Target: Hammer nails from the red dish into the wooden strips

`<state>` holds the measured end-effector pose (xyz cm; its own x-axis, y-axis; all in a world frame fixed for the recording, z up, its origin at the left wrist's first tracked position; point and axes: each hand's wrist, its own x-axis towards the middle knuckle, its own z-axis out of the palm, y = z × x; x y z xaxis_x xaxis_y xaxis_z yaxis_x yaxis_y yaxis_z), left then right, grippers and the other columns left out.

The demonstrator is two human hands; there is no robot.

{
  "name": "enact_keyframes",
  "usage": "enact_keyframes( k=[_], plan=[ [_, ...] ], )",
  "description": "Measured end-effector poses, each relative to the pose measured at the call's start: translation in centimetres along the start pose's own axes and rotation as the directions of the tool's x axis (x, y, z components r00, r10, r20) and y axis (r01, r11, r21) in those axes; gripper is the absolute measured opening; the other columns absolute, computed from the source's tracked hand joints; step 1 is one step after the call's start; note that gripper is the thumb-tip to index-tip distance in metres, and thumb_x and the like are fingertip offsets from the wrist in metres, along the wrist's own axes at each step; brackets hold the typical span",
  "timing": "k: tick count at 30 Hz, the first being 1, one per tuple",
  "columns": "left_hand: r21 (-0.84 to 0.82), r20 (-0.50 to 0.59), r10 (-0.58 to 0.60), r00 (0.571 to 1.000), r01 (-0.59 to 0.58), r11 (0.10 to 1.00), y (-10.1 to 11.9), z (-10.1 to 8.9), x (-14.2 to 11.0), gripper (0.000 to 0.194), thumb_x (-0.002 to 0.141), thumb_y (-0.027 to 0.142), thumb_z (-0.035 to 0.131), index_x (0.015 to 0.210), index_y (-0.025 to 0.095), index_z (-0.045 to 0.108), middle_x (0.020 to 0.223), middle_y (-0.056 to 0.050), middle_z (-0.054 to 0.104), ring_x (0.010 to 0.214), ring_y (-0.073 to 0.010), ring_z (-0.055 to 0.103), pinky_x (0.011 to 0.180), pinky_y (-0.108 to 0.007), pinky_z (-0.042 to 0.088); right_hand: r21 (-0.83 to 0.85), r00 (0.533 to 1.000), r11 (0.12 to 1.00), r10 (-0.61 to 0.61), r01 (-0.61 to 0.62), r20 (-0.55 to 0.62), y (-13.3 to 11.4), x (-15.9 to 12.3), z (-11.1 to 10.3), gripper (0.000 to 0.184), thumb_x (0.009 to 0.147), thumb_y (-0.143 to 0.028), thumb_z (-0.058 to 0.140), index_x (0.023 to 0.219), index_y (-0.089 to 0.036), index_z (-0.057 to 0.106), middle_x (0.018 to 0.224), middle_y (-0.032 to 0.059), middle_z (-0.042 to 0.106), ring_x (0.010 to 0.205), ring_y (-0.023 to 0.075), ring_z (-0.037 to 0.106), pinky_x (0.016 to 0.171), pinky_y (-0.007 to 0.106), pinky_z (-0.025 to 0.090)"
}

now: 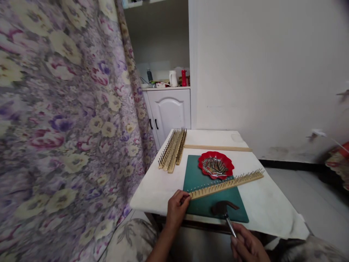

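Observation:
A wooden strip (pixel 226 186) studded with rows of upright nails lies slanted across a green cutting mat (pixel 194 171). My left hand (pixel 177 206) is closed at the strip's left end, fingertips pinched on it; whether a nail is also between them I cannot tell. In my right hand (pixel 248 243) is a claw hammer (pixel 224 211), gripped by its metal handle. The hammer's dark head hangs over the mat's near edge, apart from the strip. Just behind the strip, a red scalloped dish (pixel 231 168) holds many loose nails (pixel 214 166).
Several nail-studded strips (pixel 173 151) lie side by side at the table's back left. A bare wooden strip (pixel 218 147) crosses the white-covered table (pixel 160 187) behind the dish. A floral curtain (pixel 81 109) hangs at left; a white cabinet (pixel 170 109) stands beyond.

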<state>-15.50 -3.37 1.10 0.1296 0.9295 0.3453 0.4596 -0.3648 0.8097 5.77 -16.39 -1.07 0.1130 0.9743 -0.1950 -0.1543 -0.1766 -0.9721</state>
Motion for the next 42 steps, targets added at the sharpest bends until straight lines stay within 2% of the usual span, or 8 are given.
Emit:
enact_keyframes(
  k=[5, 11, 15, 21, 26, 32, 37, 42],
  plan=[
    [0.013, 0.017, 0.011, 1.0, -0.011, 1.0, -0.1, 0.1, 0.1, 0.019, 0.083, 0.027, 0.052, 0.07, 0.017, 0.063, 0.072, -0.001, 0.058, 0.07, -0.0142, 0.056, 0.064, -0.022, 0.04, -0.046, 0.991, 0.998, -0.039, 0.045, 0.128, -2.1, 0.5, 1.6, 0.053, 0.078, -0.057, 0.056, 0.112, -0.016, 0.053, 0.051, -0.0073, 0.049, 0.03, 0.0049, 0.03, 0.028, 0.016, 0.017],
    [-0.012, 0.017, -0.004, 1.0, 0.004, 1.0, -0.4, 0.2, 0.0, 0.017, 0.081, 0.025, 0.053, 0.069, 0.017, 0.062, 0.07, 0.0, 0.056, 0.067, -0.0127, 0.054, 0.061, -0.021, 0.038, -0.225, 0.963, 0.961, -0.104, 0.162, 0.25, -6.1, 2.1, 4.2, 0.039, 0.086, -0.044, 0.049, 0.115, -0.018, 0.051, 0.057, -0.0074, 0.05, 0.031, 0.0053, 0.037, 0.031, 0.016, 0.025],
    [0.003, 0.01, -0.015, 1.0, 0.015, 1.0, -0.8, 0.3, 0.0, 0.016, 0.079, 0.021, 0.053, 0.065, 0.017, 0.059, 0.066, 0.001, 0.052, 0.063, -0.0112, 0.05, 0.058, -0.02, 0.035, -0.321, 0.937, 0.918, -0.127, 0.235, 0.325, -7.7, 3.2, 6.1, 0.034, 0.089, -0.035, 0.044, 0.117, -0.017, 0.05, 0.055, -0.0076, 0.051, 0.03, 0.0067, 0.039, 0.031, 0.016, 0.027],
    [-0.001, 0.003, -0.031, 1.0, 0.031, 1.0, -1.1, 0.5, 0.0, 0.018, 0.077, 0.019, 0.053, 0.058, 0.016, 0.054, 0.061, 0.003, 0.045, 0.06, -0.0104, 0.045, 0.055, -0.02, 0.032, -0.44, 0.907, 0.813, -0.238, 0.382, 0.349, -7.7, 3.7, 7.1, 0.026, 0.086, -0.025, 0.044, 0.108, -0.015, 0.054, 0.055, -0.0052, 0.054, 0.043, 0.0126, 0.051, 0.044, 0.022, 0.039],
    [-0.032, 0.003, -0.064, 0.998, 0.064, 0.997, -0.9, 0.5, -0.1, 0.017, 0.077, 0.021, 0.054, 0.06, 0.016, 0.055, 0.061, 0.003, 0.045, 0.059, -0.0101, 0.044, 0.054, -0.02, 0.031, -0.453, 0.925, 0.826, -0.196, 0.335, 0.326, -7.5, 3.4, 6.9, 0.03, 0.089, -0.027, 0.04, 0.116, -0.015, 0.05, 0.056, -0.0061, 0.053, 0.036, 0.0106, 0.044, 0.038, 0.021, 0.034],
    [-0.054, 0.007, -0.053, 0.999, 0.053, 0.997, -0.5, 0.3, -0.1, 0.018, 0.078, 0.02, 0.051, 0.061, 0.017, 0.058, 0.062, 0.002, 0.047, 0.061, -0.011, 0.046, 0.055, -0.02, 0.033, -0.479, 0.901, 0.78, -0.245, 0.402, 0.358, -7.6, 3.3, 6.7, 0.026, 0.087, -0.025, 0.044, 0.109, -0.017, 0.054, 0.055, -0.0054, 0.055, 0.042, 0.0129, 0.051, 0.044, 0.022, 0.037],
    [-0.041, 0.014, -0.044, 0.999, 0.044, 0.998, -0.4, 0.2, 0.0, 0.016, 0.077, 0.02, 0.051, 0.063, 0.017, 0.06, 0.064, 0.002, 0.05, 0.062, -0.0115, 0.048, 0.057, -0.02, 0.034, -0.464, 0.907, 0.79, -0.271, 0.401, 0.323, -7.4, 3.5, 6.9, 0.026, 0.086, -0.023, 0.045, 0.109, -0.017, 0.056, 0.054, -0.0048, 0.056, 0.046, 0.0141, 0.054, 0.048, 0.023, 0.039],
    [-0.038, 0.018, -0.054, 0.998, 0.054, 0.998, 0.0, 0.0, 0.1, 0.016, 0.077, 0.021, 0.052, 0.065, 0.017, 0.061, 0.065, 0.001, 0.053, 0.063, -0.0121, 0.05, 0.056, -0.02, 0.036, -0.359, 0.939, 0.89, -0.178, 0.282, 0.295, -7.3, 2.9, 6.5, 0.029, 0.088, -0.033, 0.045, 0.112, -0.019, 0.053, 0.057, -0.0055, 0.055, 0.032, 0.0093, 0.045, 0.034, 0.02, 0.031]
  ],
)
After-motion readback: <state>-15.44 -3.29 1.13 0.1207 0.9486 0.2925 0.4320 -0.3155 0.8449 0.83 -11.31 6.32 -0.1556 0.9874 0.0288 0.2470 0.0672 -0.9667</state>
